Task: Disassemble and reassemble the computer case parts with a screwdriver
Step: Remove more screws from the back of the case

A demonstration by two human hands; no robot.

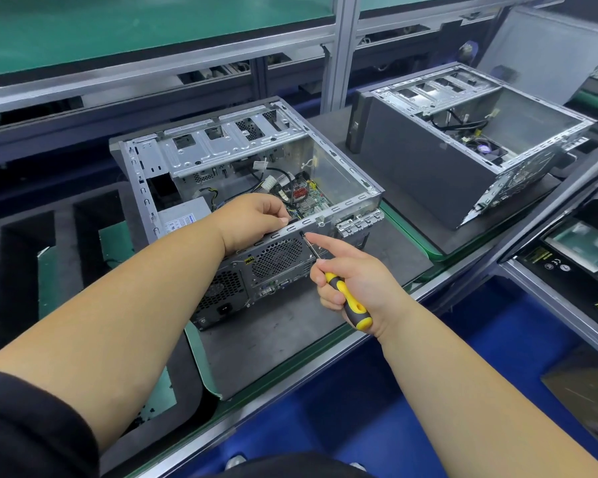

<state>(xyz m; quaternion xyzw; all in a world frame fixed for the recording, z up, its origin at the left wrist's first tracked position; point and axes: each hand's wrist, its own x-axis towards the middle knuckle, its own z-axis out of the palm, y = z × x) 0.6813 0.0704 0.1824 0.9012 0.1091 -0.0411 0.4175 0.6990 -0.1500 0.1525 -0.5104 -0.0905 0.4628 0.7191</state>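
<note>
An open computer case (249,188) lies on its side on a dark grey mat (277,339) on the counter (325,360), its rear panel with fan grille and ports facing the person. Inside the case, cables, a green circuit board and a silver drive cage are visible.

The left hand (252,219) reaches over the case's top rear edge, fingers curled and gripping the metal rim. The right hand (353,288) grips a screwdriver (346,294) with a yellow and black handle; its index finger stretches straight along the thin metal shaft. The screwdriver's tip meets a small screw (302,233) just under the rim of the rear panel, beside the left hand's fingertips.

A second open computer case (463,139) sits well apart to the right on its own mat, tilted at an angle. Black foam trays (28,257) with rectangular cut-outs lie to the left. Behind the counter runs a green-topped shelf (118,32) in an aluminium frame. The floor (359,408) below is blue.
</note>
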